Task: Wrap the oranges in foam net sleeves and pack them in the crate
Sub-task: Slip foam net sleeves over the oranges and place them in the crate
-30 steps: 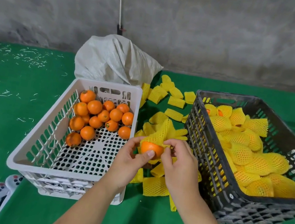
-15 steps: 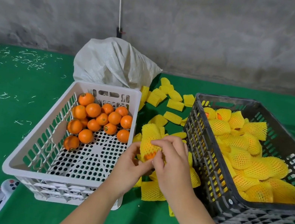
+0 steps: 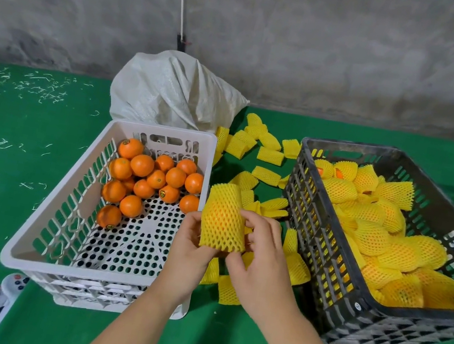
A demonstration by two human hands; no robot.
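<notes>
Hands, left [image 3: 190,252] and right [image 3: 261,256], fingers curled, gripping sleeved orange [image 3: 223,219]

There are two crates. The white crate [image 3: 56,202] has fourteen bare oranges [image 3: 142,165] in it, as far as I can count, since some hide behind others. The black crate [image 3: 346,311] is full of wrapped oranges [image 3: 371,238], too piled up to count. One more wrapped orange [image 3: 223,219] sits between two hands, the left hand [image 3: 189,259] and the right hand [image 3: 259,264]. Over a dozen empty yellow foam sleeves [image 3: 270,154] lie on the green counter [image 3: 31,119]. There is one white sack [image 3: 173,92].
</notes>
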